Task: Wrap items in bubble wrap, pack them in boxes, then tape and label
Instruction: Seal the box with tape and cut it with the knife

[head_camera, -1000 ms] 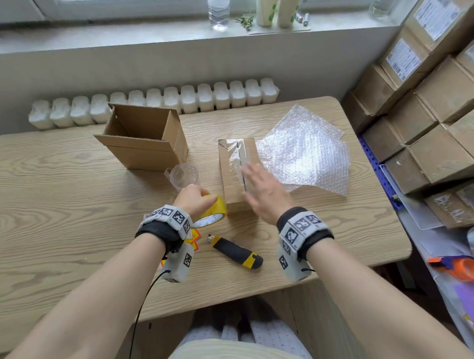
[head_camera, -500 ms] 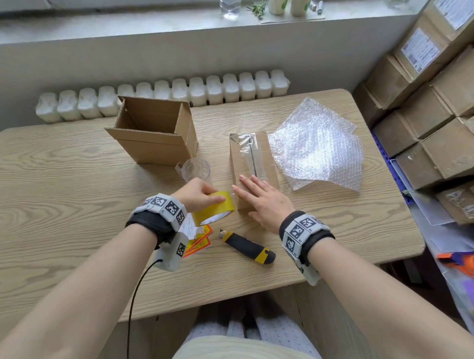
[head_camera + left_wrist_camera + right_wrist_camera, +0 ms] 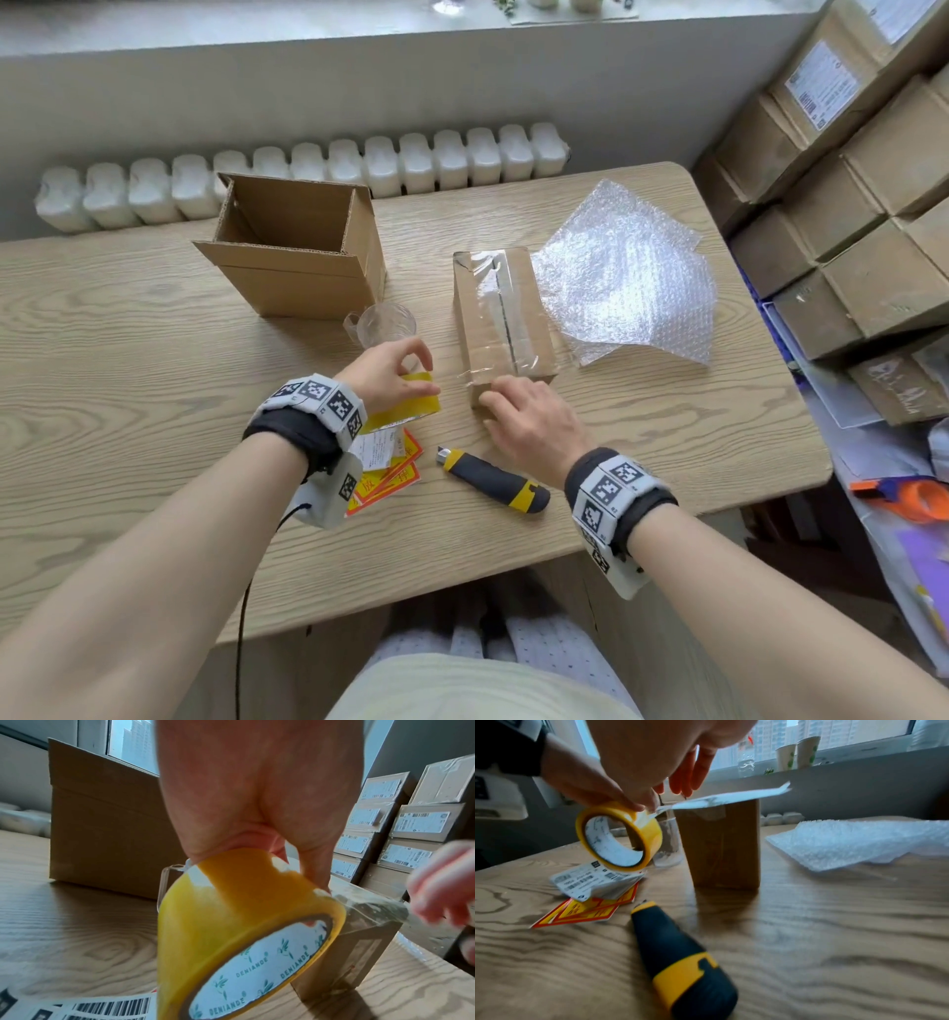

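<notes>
Taped box point(image 3: 500, 318) near edge under right hand point(image 3: 534, 426) curled fingers | left hand point(image 3: 385, 372) grips tape roll point(image 3: 411, 406) beside

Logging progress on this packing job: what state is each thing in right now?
Small box: closed, tape along its top seam.
Tape roll: gripped by left hand, strip uncut.
Right hand: on the box's near end.
Big box: open.
Utility knife: lying untouched.

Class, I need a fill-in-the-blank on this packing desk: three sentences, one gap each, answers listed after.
1. The left hand grips a roll of ____ tape.
2. The utility knife lies on the ____, held by neither hand.
3. The open box stands to the ____ of the taped box.

Answers: yellow; table; left
</notes>
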`<state>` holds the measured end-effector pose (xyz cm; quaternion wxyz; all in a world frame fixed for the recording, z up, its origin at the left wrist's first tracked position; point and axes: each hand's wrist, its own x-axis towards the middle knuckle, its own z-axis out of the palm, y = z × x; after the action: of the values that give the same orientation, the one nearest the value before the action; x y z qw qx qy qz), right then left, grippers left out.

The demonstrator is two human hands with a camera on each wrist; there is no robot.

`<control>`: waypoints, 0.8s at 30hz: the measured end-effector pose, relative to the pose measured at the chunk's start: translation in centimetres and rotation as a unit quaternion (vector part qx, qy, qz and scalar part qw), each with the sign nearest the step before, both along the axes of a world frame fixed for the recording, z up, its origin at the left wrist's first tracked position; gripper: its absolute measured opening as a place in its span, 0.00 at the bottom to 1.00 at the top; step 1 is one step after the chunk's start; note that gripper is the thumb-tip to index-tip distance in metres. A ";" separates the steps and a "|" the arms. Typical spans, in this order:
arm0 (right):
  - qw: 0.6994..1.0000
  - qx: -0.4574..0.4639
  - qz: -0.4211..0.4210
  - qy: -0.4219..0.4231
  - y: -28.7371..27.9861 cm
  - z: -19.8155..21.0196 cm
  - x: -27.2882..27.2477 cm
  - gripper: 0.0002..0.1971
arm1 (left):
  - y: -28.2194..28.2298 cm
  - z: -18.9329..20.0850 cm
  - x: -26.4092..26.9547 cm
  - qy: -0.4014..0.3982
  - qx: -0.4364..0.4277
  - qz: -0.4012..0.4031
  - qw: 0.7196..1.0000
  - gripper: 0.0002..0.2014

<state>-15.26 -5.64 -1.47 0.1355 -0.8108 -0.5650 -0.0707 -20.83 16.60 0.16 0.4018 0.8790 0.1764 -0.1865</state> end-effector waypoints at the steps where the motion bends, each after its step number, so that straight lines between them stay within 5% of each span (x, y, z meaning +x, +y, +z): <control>1: 1.000 0.002 0.008 -0.006 -0.1 -0.5 -0.7 0.06 | 0.0 0.1 0.0 -0.004 -0.004 -0.001 1.000 0.13; 5: 0.993 -0.085 -0.040 0.065 -0.5 -2.8 -2.8 0.12 | 0.2 0.2 -0.2 -0.009 -0.021 -0.011 1.000 0.12; 10: 0.936 -0.271 -0.113 0.193 -0.2 -4.4 -4.3 0.25 | 0.2 0.1 -0.4 -0.019 -0.042 -0.010 0.999 0.10; 18: 0.894 -0.305 -0.192 0.267 0.2 -4.7 -4.9 0.18 | -0.1 0.0 -0.6 -0.031 -0.033 -0.009 0.999 0.08; 24: 0.824 -0.205 -0.225 0.477 -1.7 -1.9 -3.8 0.20 | -0.4 0.3 -0.5 -0.012 -0.018 -0.001 1.000 0.06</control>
<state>-19.02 -7.29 -3.34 0.1993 -0.8571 -0.2333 0.4139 -21.36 16.25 0.47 0.4190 0.8742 0.1674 -0.1796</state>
